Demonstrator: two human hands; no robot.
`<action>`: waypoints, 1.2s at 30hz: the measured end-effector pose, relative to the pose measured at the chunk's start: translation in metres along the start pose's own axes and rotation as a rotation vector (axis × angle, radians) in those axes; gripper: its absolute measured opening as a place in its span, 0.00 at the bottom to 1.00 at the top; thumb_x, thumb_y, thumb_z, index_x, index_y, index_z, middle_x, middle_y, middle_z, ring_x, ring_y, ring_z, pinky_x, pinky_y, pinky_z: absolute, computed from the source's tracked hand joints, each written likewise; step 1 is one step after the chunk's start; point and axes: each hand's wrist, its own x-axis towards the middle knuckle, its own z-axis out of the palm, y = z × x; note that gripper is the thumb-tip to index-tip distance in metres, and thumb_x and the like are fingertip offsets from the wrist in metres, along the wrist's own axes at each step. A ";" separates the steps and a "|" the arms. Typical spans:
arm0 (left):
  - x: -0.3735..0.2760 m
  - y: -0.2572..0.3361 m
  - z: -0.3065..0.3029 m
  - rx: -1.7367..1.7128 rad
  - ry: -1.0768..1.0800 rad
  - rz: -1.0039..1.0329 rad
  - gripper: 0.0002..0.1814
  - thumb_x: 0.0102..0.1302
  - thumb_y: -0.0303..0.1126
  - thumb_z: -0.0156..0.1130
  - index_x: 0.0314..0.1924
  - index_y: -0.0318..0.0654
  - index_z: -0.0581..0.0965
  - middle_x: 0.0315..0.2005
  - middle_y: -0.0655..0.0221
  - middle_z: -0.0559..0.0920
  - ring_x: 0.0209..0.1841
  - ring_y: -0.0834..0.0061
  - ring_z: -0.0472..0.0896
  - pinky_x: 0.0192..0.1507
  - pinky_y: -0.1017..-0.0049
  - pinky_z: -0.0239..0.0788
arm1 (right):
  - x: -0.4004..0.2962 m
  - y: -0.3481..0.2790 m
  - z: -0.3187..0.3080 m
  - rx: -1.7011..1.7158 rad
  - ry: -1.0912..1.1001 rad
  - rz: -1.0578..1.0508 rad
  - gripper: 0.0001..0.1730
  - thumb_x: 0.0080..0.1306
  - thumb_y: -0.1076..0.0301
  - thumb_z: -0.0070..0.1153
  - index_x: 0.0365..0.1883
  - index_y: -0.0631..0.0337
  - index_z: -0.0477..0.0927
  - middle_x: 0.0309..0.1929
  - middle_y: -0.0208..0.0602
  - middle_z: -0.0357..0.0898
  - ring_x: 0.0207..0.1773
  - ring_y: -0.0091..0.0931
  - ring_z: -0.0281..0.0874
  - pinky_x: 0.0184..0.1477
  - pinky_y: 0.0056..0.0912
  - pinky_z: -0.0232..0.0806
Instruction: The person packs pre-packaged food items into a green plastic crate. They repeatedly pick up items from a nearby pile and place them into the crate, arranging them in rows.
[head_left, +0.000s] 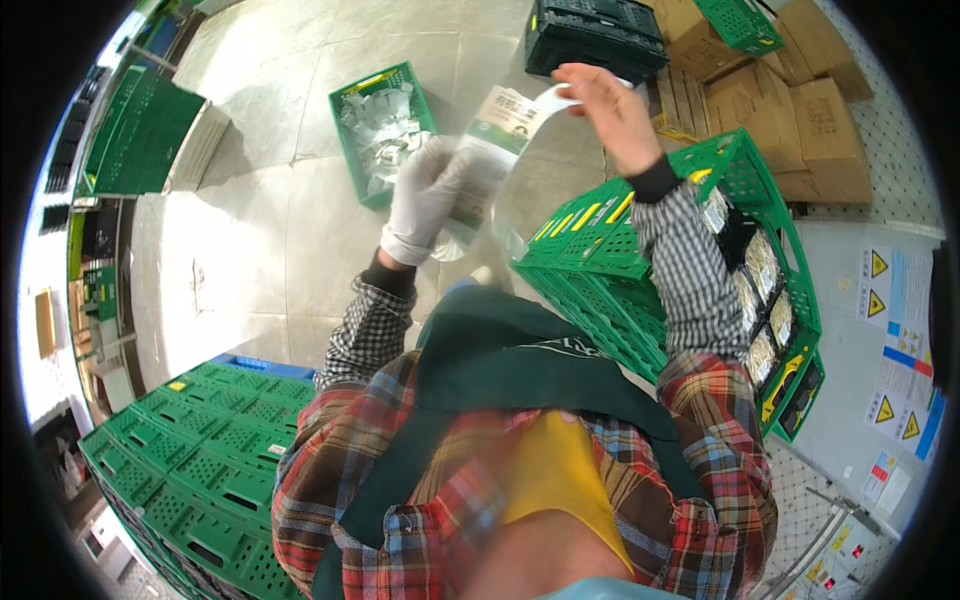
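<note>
My left hand (429, 199), in a white glove, is closed on a strip of printed labels (496, 135) with green and white areas and writing. My right hand (606, 109), bare, is raised at the upper right, its fingertips at a white backing strip that curves away from the labels. More of the pale strip hangs in a loop between the hands. Beyond my left hand, a green plastic crate (367, 196) on the floor holds crumpled white and clear scraps. Under my right forearm, a green crate (796, 277) holds several packs with pale contents (763, 262).
Stacked green crates (187, 465) stand at lower left, with a blue pallet edge (262, 366) behind. Black crates (592, 34) and cardboard boxes (750, 112) are at upper right. More green crates (142, 135) stand at upper left. A grey panel (832, 367) with warning signs is on the right.
</note>
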 end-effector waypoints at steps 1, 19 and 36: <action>0.000 0.012 0.019 -0.038 -0.033 -0.017 0.08 0.65 0.32 0.55 0.39 0.34 0.75 0.30 0.70 0.80 0.32 0.85 0.76 0.35 0.83 0.68 | -0.018 -0.022 0.009 -0.039 0.003 -0.036 0.24 0.59 0.59 0.60 0.51 0.61 0.71 0.46 0.27 0.75 0.46 0.19 0.71 0.47 0.22 0.65; -0.061 0.003 0.167 -0.030 -1.016 0.174 0.13 0.63 0.31 0.57 0.45 0.32 0.76 0.36 0.60 0.80 0.36 0.67 0.78 0.41 0.75 0.69 | -0.259 -0.080 -0.020 -0.688 0.266 0.164 0.27 0.50 0.77 0.61 0.51 0.64 0.73 0.44 0.40 0.77 0.46 0.39 0.72 0.48 0.35 0.66; -0.037 0.015 0.182 -0.089 -0.972 -0.163 0.12 0.61 0.24 0.58 0.46 0.32 0.77 0.34 0.67 0.81 0.34 0.81 0.77 0.38 0.82 0.68 | -0.248 -0.078 -0.056 -0.669 0.420 0.132 0.27 0.47 0.71 0.66 0.48 0.63 0.75 0.47 0.40 0.75 0.44 0.36 0.72 0.44 0.31 0.67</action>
